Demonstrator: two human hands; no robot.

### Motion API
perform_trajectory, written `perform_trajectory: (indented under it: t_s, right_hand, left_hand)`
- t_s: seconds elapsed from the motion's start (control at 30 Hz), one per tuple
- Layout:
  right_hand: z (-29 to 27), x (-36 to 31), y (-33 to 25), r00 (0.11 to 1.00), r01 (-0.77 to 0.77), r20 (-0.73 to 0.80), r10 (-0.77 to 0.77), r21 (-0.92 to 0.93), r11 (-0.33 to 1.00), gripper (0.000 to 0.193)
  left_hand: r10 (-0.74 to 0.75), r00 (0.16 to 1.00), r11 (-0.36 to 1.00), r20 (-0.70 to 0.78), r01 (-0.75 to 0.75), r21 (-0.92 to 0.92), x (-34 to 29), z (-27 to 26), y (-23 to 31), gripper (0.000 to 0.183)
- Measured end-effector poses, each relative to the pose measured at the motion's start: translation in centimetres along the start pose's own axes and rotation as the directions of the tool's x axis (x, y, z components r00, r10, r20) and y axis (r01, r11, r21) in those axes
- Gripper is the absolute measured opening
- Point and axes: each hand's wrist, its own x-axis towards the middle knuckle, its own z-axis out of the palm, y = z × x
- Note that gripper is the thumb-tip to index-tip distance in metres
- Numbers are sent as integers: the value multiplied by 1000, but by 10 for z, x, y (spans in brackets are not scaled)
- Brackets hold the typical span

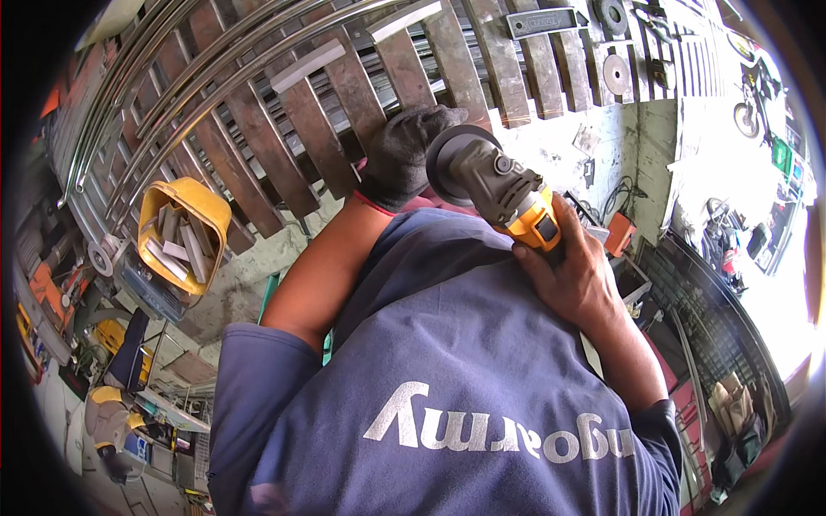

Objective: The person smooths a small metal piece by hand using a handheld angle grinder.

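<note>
My right hand (578, 267) is bare and wrapped round the yellow rear body of an angle grinder (503, 185). The grinder's dark disc (447, 163) points up and left, right beside my left hand (404, 155). That left hand wears a dark glove with a red cuff, and its fingers are curled closed at the near edge of a slatted metal bench (310, 142). The disc hides part of the glove, and what the fingers hold, if anything, does not show. Whether the disc touches the glove I cannot tell.
Long bent metal tubes (172, 103) lie across the bench's left. Two short pale bars (307, 66) rest on the slats. A yellow cut-open container (225, 215) holds metal offcuts. At the far right are a grey disc (616, 75) and a dark flat tool (542, 22).
</note>
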Motion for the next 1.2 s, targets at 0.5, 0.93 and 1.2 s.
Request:
perform_trajectory:
  t_s: [0.5,0.93,1.2]
  right_hand:
    - [-1,-9,3,999,53,-1,-53,-9,999,78]
    - [-5,-52,26,962,-50,-262,77,108,993,75]
    - [-18,-92,32,828,117,-553,92,331,937,74]
  left_hand:
    - [-29,990,982,135,54,-180,11,-5,9,37]
    - [-271,960,962,71,267,56,35,-24,49,19]
    - [-237,921,909,307,323,-265,54,-47,174,17]
